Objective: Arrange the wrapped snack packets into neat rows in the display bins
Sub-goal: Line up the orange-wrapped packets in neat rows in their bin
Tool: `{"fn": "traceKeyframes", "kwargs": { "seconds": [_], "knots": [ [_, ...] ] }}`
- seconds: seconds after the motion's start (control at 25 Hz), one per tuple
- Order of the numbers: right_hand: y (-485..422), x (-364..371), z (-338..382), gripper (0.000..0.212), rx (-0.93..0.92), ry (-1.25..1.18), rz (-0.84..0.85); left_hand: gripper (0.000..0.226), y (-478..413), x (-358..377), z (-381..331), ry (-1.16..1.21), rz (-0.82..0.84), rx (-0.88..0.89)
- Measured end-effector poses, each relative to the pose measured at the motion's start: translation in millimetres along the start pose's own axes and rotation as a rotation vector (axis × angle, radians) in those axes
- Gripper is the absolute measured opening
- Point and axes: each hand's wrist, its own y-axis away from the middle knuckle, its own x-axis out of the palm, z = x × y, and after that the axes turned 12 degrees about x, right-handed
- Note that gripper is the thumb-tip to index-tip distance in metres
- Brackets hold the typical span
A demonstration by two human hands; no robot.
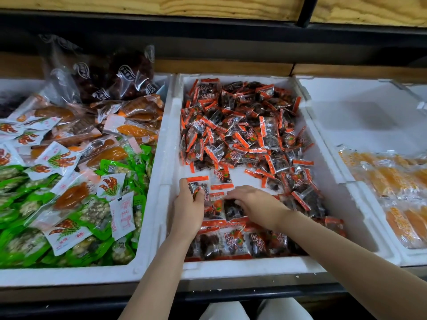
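I am looking down into a shop shelf, a pale wooden board (208, 5) running overhead and three white foam bins sitting side by side below it. The left bin (69, 276) is holding mixed green, white and orange packets; the right bin (346, 116) is showing yellow packets (392, 181) nearer me; the middle bin (231, 266) is the one I am working in. A loose heap (242, 125) of orange-edged packets of dark fruit is filling its far half and right side, lying every way. Along the near wall a tidy row (231, 243) is lying flat, packets side by side, long axes pointing away from me; a second line is forming just beyond it, under both hands; a bare patch of floor (240, 180) is lying between that line and the heap.

My left hand (188, 209) is curling fingers and thumb round a held packet (197, 187) by the bin's left wall, its long axis pointing away from me, orange seal at the far end, matching the row. My right hand (254, 204) is lying palm down just beside it, fingers reaching left over the packets there; I cannot tell whether they are pinching one. I am judging the left hand nearer the left-end slot, so the held packet is needing only to go down flat against its neighbour; the heap is lying beyond the right hand.
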Motion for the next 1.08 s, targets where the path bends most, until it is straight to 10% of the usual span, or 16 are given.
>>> {"fn": "traceKeyframes", "kwargs": {
  "seconds": [0.44,0.92,1.08],
  "knots": [
    [-80.4,9.3,37.3,0.059,0.528,-0.274,-0.214,0.041,-5.9,-3.0,2.5,0.133,-0.160,0.175],
    [-38.1,-42.9,31.4,0.036,0.565,-1.048,0.057,0.020,-2.8,-14.9,-16.6,0.375,-0.432,0.318],
    [-45.4,-29.5,58.1,0.027,0.523,-0.977,0.041,0.021,-1.0,-20.4,-17.5,0.435,-0.587,0.367]
  ]
}}
